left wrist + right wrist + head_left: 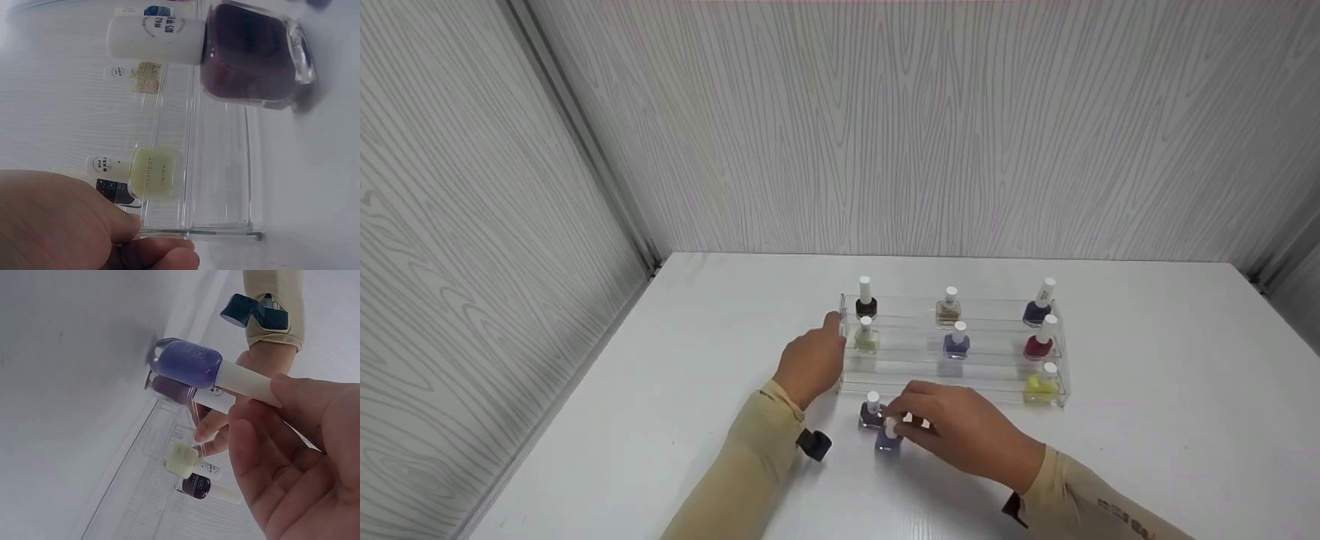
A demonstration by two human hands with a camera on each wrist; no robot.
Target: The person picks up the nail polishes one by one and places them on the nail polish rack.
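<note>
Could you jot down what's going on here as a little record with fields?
Setting: white table, grey wood-grain walls
Rack: clear acrylic three-step stand holding seven white-capped nail polish bottles
Left hand: fingers at the rack's left end
Right hand: pinches the white cap of a lilac glass polish bottle standing on the table
Beside it: darker purple polish bottle on the table

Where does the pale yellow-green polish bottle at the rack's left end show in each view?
Head: pale yellow-green bottle, middle tier, beside the left hand.
Left wrist: lower centre, sideways.
Right wrist: lower centre.
Shared landmark: the black bottle next to it.
</note>
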